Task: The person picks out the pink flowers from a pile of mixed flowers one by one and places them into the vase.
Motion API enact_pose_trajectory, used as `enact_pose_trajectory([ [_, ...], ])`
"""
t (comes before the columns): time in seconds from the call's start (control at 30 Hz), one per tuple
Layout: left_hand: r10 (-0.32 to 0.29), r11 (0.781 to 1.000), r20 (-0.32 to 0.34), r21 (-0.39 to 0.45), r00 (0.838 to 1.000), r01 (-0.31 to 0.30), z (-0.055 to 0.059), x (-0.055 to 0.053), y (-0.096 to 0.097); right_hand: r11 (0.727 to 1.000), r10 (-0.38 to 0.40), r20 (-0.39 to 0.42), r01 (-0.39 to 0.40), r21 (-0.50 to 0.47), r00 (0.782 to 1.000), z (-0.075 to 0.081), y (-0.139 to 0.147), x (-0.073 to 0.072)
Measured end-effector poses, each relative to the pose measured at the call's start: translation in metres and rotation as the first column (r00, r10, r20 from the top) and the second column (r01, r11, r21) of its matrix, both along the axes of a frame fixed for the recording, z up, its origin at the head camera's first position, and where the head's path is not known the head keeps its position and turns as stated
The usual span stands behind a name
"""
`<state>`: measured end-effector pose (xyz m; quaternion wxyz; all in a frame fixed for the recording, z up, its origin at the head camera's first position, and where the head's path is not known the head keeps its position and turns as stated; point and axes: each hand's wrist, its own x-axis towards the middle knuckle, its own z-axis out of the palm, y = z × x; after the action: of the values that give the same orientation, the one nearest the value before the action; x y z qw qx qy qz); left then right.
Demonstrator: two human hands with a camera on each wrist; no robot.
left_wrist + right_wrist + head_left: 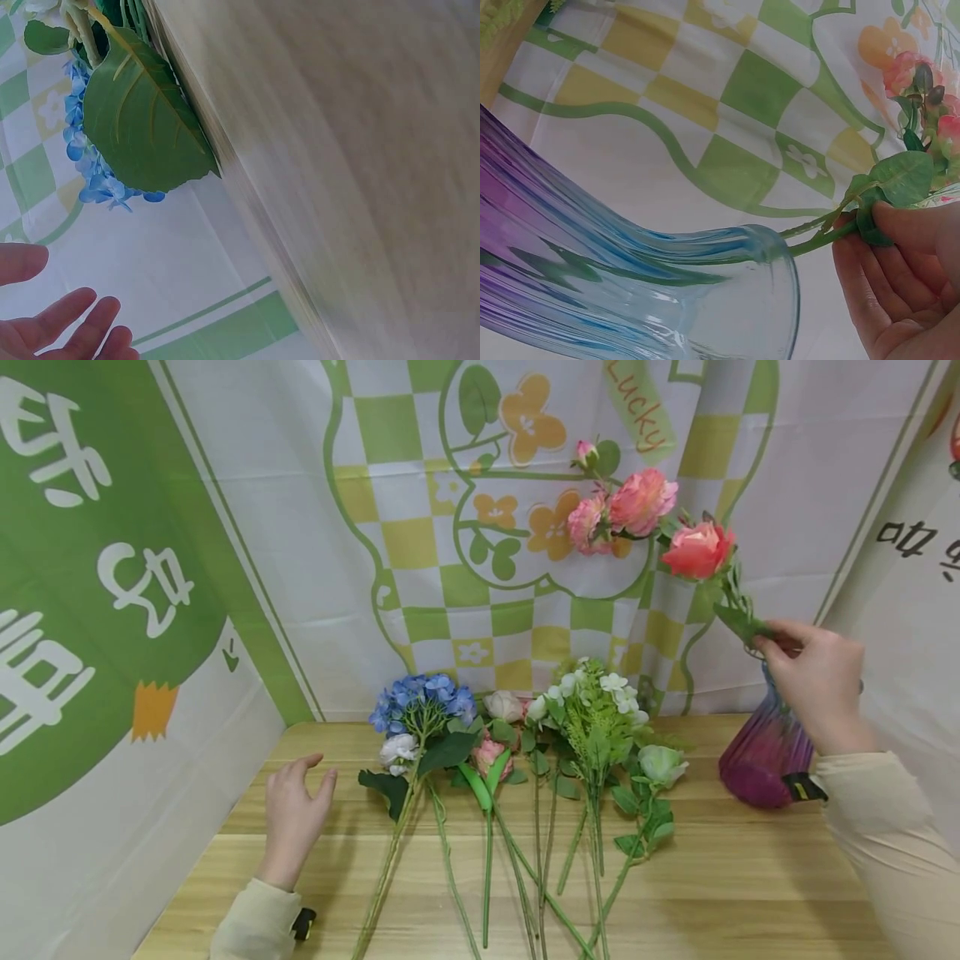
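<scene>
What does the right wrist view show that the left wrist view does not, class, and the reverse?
Only the right wrist view shows the glass vase, the right hand pinching a green stem at its mouth, and pink flowers.

Only the left wrist view shows the left hand, blue flowers and a broad leaf covering part of them.

Both share the checkered backdrop and wooden tabletop.

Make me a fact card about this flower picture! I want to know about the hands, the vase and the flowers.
Right hand: pinches a leafy stem just outside the vase's mouth
Left hand: holds nothing, left of the blue flower
Vase: purple and blue, see-through, stem showing inside
Up high: coral flower, pink flowers
On the table: blue, white and pale green flowers, among others
</scene>
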<state>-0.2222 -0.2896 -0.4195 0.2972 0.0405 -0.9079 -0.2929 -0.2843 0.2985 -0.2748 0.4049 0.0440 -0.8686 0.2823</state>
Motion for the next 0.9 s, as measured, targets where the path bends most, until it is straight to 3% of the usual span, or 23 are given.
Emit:
enact_pose_trajectory([
  [0.33,-0.001,1.000,0.008,0.001,1.000,0.001,-0.001,0.001,0.000,1.000,-0.010,-0.006,0.010,-0.006,1.000,-0.008,0.005,-0.006],
  [0.9,0.006,1.000,0.010,0.001,1.000,-0.006,-0.002,-0.001,0.000,0.996,-0.066,0.034,0.068,-0.054,0.997,-0.017,0.020,-0.005],
])
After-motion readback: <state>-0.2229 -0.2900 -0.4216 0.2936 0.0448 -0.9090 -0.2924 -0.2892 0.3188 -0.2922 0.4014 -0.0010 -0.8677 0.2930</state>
